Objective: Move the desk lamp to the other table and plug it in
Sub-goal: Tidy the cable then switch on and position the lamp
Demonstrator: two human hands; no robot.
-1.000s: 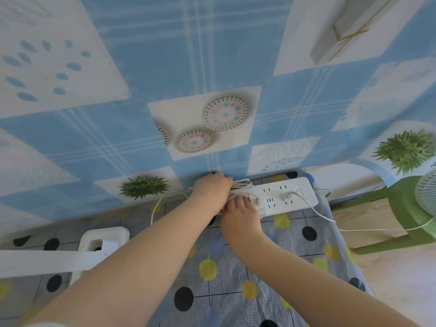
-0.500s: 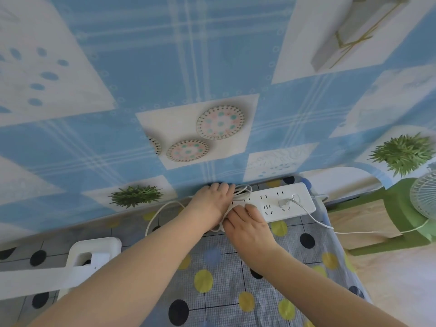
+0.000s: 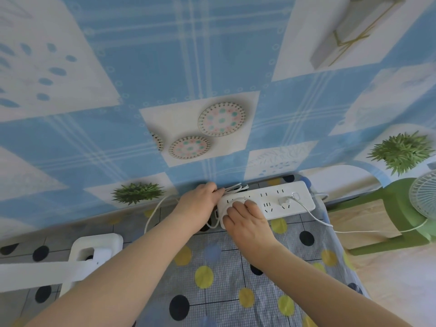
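Note:
A white power strip (image 3: pixel 280 197) lies on the dotted tablecloth (image 3: pixel 226 274) against the patterned wall. My right hand (image 3: pixel 245 215) presses down on the strip's left end, fingers covering a white plug there. My left hand (image 3: pixel 198 204) sits just left of the strip, fingers closed on a bundle of white lamp cord (image 3: pixel 233 188). The cord loops down and left (image 3: pixel 153 213) toward the white desk lamp (image 3: pixel 92 251), whose base and arm stand at the lower left of the table.
Another white plug (image 3: pixel 284 201) sits in the strip's right part, its cable running right to a small white fan (image 3: pixel 424 197) on a green stool (image 3: pixel 389 223). The table's right edge drops to a wooden floor (image 3: pixel 389 279).
My right hand has moved up from the strip's front edge onto its left end. My left hand has stayed on the cord bundle by the wall.

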